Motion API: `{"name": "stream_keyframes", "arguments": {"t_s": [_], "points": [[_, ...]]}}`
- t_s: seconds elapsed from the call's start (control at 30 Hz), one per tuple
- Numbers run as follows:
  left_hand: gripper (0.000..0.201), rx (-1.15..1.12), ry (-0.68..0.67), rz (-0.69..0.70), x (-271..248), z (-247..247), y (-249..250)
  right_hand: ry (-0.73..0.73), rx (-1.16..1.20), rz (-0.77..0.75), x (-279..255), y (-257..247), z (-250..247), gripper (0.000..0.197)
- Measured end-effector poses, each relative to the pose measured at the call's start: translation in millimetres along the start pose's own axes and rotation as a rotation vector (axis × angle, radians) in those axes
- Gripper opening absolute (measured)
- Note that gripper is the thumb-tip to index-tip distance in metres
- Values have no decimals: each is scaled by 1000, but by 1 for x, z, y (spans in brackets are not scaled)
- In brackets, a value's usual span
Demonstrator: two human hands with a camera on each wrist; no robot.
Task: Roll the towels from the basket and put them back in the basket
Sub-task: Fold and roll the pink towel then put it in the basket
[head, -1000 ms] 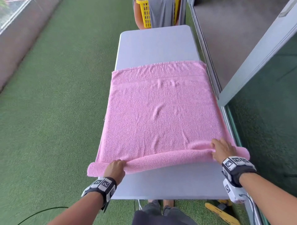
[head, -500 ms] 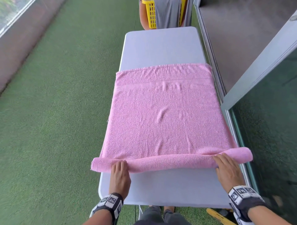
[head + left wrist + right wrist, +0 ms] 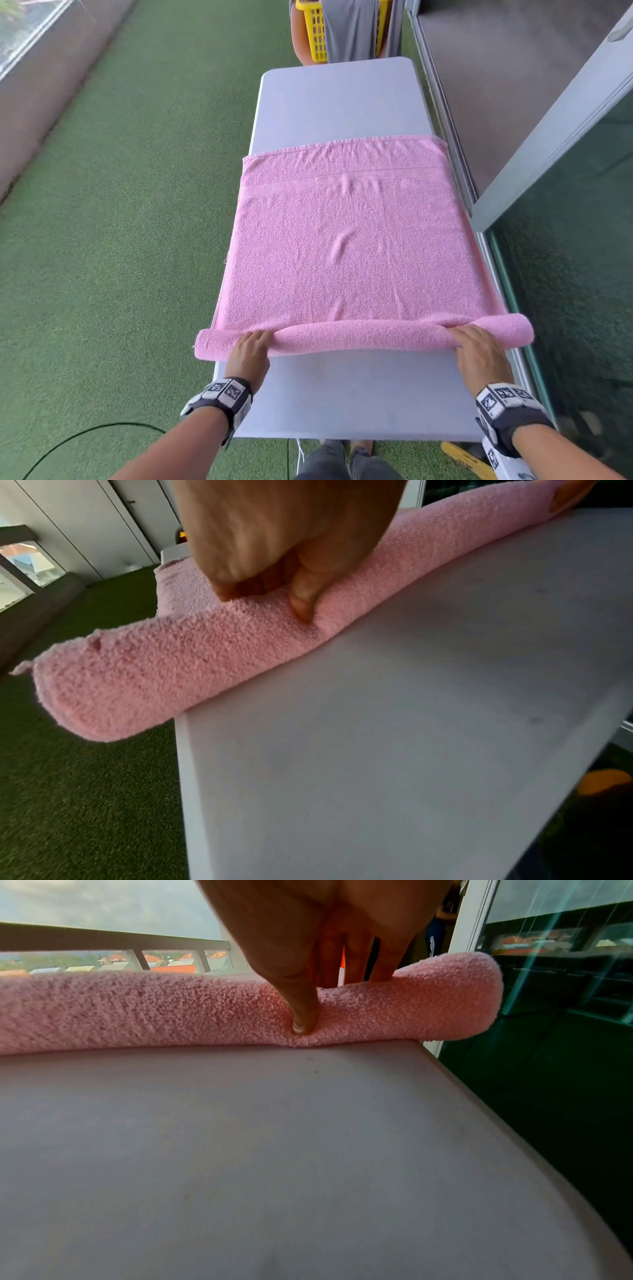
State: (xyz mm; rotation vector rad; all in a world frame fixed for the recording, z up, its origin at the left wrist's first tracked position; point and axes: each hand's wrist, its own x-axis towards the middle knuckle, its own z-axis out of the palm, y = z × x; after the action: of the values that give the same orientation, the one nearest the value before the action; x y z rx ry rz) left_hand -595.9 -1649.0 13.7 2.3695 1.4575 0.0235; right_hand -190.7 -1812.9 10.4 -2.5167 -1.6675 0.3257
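Pink terry towel (image 3: pixel 346 240) lies flat on white rectangular table (image 3: pixel 342 99), near edge rolled up. L hand (image 3: pixel 249 353) & R hand (image 3: pixel 479 353) each grip the roll w/ curled fingers, thumbs dug into its near side.

The towel (image 3: pixel 346 246) under my hands is plain pink throughout, with only a woven band of the same pink near its far edge. The table (image 3: pixel 339 99) beneath it is a flat pale grey-white, unpatterned. The floor covering (image 3: pixel 120 205) is green, grass-like in texture. My wrist bands (image 3: pixel 224 394) are dark, carrying black-and-white square code markings. The basket (image 3: pixel 317 31) at the far end is yellow with a slotted grid; the cloth (image 3: pixel 349 27) hanging over it appears grey.
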Motion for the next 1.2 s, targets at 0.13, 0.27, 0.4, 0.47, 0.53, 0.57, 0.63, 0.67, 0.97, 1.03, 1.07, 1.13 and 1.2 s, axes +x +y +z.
{"name": "stream_keyframes", "arguments": {"t_s": [0.13, 0.27, 0.4, 0.47, 0.53, 0.57, 0.63, 0.67, 0.97, 1.03, 1.07, 1.13, 1.2], "points": [[51, -6, 21, 10, -27, 3, 0, 8, -39, -51, -45, 3, 5, 57], [56, -17, -12, 48, -71, 6, 4, -58, -22, -31, -83, 3, 7, 61], [42, -5, -103, -21, -74, 7, 2, -110, -26, 14, -82, 3, 1, 53], [31, 4, -153, -30, -63, 5, 2, -145, -18, 77, -70, 1, -5, 49], [23, -2, -172, -52, -53, 1, 3, -202, -9, 114, -57, -2, -11, 45], [19, -18, -145, -71, -48, -3, 4, -224, -1, 120, -50, -3, -15, 42], [18, -26, -61, -97, -40, -9, 5, -254, 28, 159, -39, -7, -22, 31], [18, 2, -38, -100, -37, -10, 4, -252, 40, 182, -34, -8, -24, 25], [31, -11, 96, -109, -66, 10, 24, -99, -63, 31, -62, -20, -6, 36], [44, 24, 71, -98, -84, 19, 26, -73, -44, 6, -75, -13, -2, 45], [56, 46, 47, -93, -91, 24, 24, -71, -27, -6, -80, -9, 0, 50], [75, 74, 22, -89, -96, 29, 19, -48, -3, -29, -81, -3, 3, 53], [77, 82, 15, -78, -89, 26, 14, -39, 14, -37, -74, -2, 4, 52]]}}
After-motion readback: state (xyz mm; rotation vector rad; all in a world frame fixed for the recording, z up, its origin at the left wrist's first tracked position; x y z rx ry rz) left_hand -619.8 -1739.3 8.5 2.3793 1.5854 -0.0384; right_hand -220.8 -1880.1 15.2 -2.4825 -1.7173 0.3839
